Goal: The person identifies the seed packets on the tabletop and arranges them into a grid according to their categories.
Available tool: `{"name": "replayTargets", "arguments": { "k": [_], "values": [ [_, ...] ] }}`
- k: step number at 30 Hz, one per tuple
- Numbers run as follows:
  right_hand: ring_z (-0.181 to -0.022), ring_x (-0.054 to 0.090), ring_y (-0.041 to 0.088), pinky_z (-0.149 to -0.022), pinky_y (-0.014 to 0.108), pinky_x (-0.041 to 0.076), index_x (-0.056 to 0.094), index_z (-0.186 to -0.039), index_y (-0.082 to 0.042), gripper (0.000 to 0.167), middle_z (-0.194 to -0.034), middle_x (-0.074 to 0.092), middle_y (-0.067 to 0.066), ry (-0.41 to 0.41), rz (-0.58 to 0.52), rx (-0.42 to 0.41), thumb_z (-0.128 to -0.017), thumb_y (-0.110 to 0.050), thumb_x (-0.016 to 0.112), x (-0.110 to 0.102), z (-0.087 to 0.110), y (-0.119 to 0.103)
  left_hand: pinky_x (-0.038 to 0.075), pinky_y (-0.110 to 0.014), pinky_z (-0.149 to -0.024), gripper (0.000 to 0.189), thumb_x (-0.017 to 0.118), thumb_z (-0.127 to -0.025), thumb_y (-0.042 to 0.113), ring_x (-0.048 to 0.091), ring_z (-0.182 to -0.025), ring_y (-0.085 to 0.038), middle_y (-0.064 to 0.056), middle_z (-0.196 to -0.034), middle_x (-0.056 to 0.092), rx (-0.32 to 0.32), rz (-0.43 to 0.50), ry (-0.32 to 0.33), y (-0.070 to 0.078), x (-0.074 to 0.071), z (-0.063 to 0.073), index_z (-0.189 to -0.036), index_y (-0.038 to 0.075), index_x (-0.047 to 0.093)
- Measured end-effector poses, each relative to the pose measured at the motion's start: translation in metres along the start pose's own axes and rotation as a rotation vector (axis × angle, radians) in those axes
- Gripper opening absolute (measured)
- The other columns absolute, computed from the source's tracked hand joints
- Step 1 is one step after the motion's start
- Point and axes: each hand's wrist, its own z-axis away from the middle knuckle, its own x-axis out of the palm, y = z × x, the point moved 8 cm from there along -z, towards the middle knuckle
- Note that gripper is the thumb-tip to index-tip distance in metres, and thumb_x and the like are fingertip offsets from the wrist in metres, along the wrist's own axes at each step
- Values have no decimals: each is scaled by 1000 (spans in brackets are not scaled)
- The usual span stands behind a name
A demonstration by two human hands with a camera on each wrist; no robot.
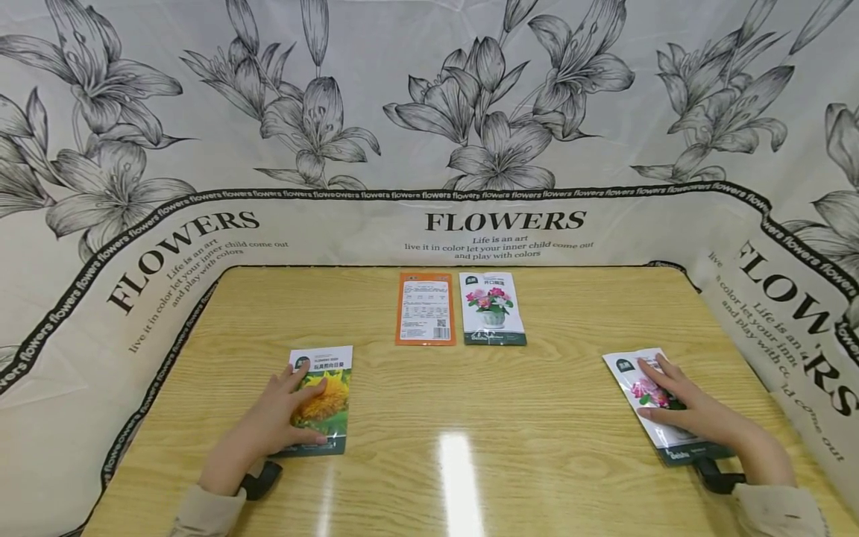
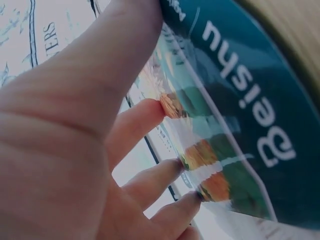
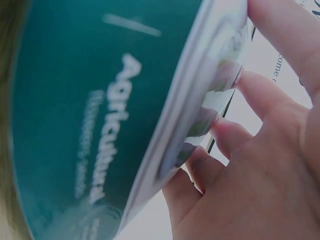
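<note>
My left hand rests on a seed packet with a yellow flower picture, its fingers spread over the front. In the left wrist view the fingertips touch the glossy face of that packet, above its dark green "Beishu" band. Over on the right, my right hand lies on another seed packet printed with pink flowers. The right wrist view has these fingers spread against the packet's surface, near a green band. Both packets lie on the table, the right one tilted; each hand covers part of its packet.
Near the back edge of the wooden table lie two more packets: an orange-bordered one with its text side up, and a white one showing potted pink flowers. A flower-printed cloth stands around the back and sides.
</note>
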Motion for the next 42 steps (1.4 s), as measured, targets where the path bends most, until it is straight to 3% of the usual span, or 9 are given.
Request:
{"name": "replayTargets", "arguments": {
  "k": [20, 32, 38, 42],
  "values": [
    [-136, -12, 65, -96, 83, 0, 13, -159, -8, 89, -156, -10, 39, 25, -29, -26, -91, -18, 70, 0, 1, -4, 15, -66, -113, 92, 79, -70, 57, 14, -144, -52, -25, -159, 24, 12, -66, -35, 28, 16, -8, -144, 12, 53],
    [-137, -15, 64, -97, 83, -2, 11, -159, -9, 90, -156, -11, 38, 23, -31, 1, -91, -19, 70, 1, 1, -2, 16, -64, -114, 91, 81, -68, 56, 15, -144, -51, -26, -158, 26, 29, -76, -44, 45, 25, -16, -143, 12, 55],
    [-137, -14, 64, -96, 83, -1, 8, -161, -19, 93, -156, -10, 38, 26, -23, -5, -91, -16, 70, 1, 1, -3, 33, -66, -106, 93, 83, -66, 57, 17, -145, -49, -24, -159, 24, -4, -75, -61, 47, 28, -21, -143, 14, 55],
    [-137, -14, 64, -96, 83, -1, 8, -160, -17, 92, -156, -10, 38, 26, -22, -7, -91, -17, 69, 1, 1, -3, 40, -65, -100, 92, 84, -65, 57, 18, -145, -47, -26, -159, 23, 10, -31, -63, 52, 31, -26, -139, 11, 56]
  ]
}}
